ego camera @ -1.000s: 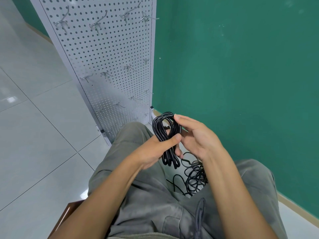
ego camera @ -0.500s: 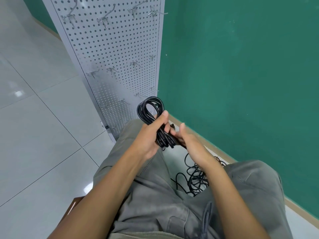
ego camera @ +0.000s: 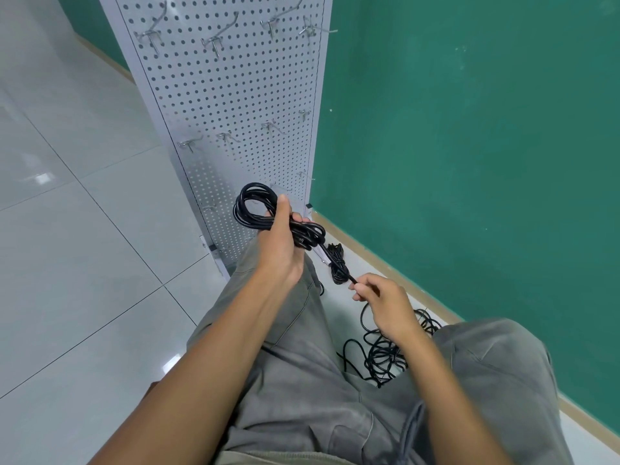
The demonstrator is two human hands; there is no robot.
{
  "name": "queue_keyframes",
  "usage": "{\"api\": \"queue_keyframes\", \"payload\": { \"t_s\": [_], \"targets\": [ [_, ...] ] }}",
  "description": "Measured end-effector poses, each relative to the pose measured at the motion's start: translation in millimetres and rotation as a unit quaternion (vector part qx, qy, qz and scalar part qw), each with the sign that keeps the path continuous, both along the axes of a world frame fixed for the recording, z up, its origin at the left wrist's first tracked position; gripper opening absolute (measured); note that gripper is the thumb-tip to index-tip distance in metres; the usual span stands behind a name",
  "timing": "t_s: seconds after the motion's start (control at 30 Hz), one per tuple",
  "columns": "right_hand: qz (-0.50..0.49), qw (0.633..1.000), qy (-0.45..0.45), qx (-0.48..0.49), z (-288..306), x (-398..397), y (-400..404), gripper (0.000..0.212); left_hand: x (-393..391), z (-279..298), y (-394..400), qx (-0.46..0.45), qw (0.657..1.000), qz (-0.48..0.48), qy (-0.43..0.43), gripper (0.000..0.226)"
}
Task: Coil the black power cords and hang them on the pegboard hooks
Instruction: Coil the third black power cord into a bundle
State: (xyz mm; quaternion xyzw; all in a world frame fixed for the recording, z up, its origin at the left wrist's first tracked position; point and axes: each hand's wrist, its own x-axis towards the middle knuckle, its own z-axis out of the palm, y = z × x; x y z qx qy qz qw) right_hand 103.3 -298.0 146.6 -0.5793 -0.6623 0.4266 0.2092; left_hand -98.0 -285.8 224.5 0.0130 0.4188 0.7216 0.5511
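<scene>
My left hand (ego camera: 280, 248) grips a coiled black power cord (ego camera: 252, 206) at its middle, loops sticking out to the upper left and right. The cord's free end runs down to my right hand (ego camera: 385, 305), which pinches it between thumb and fingers. The white pegboard (ego camera: 235, 95) stands just beyond the coil, with bare metal hooks (ego camera: 214, 43) in rows. Another coiled black cord (ego camera: 337, 263) lies on the floor under the stretched end. A loose tangle of black cords (ego camera: 385, 357) lies on the floor between my knees.
A green wall (ego camera: 469, 146) with a beige baseboard runs along the right. White floor tiles (ego camera: 84, 246) spread to the left. My knees in grey trousers (ego camera: 302, 380) fill the lower view. A brown seat edge shows at bottom left.
My left hand has lifted the coil toward the pegboard. My right hand has left the coil and drawn back down and right, pulling the cord's end taut.
</scene>
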Motion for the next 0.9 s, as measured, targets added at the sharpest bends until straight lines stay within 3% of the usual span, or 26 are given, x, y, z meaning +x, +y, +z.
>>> {"api": "queue_keyframes", "payload": {
  "t_s": [0.1,0.2,0.37,0.5,0.73,0.83,0.9],
  "targets": [
    [-0.033,0.998,0.056,0.008,15,2,-3,0.020,6,0,13,-0.030,0.998,0.037,0.045,0.023],
    [-0.067,0.992,0.104,0.020,34,3,-4,0.015,17,1,24,-0.055,0.985,0.026,0.160,0.031],
    [-0.087,0.982,0.154,0.063,63,7,-2,0.021,35,-13,29,-0.054,0.947,-0.041,0.313,0.034],
    [-0.091,0.975,0.189,0.078,74,5,0,0.016,54,-30,22,-0.021,0.897,-0.147,0.417,0.039],
    [-0.068,0.974,0.203,0.076,73,22,6,0.023,73,-40,12,0.064,0.835,-0.302,0.455,0.056],
    [-0.103,0.969,0.213,0.069,68,25,9,0.019,71,-43,6,0.074,0.812,-0.350,0.461,0.078],
    [-0.142,0.958,0.241,0.067,67,26,10,0.028,72,-43,1,0.071,0.800,-0.403,0.438,0.080]
  ]
}}
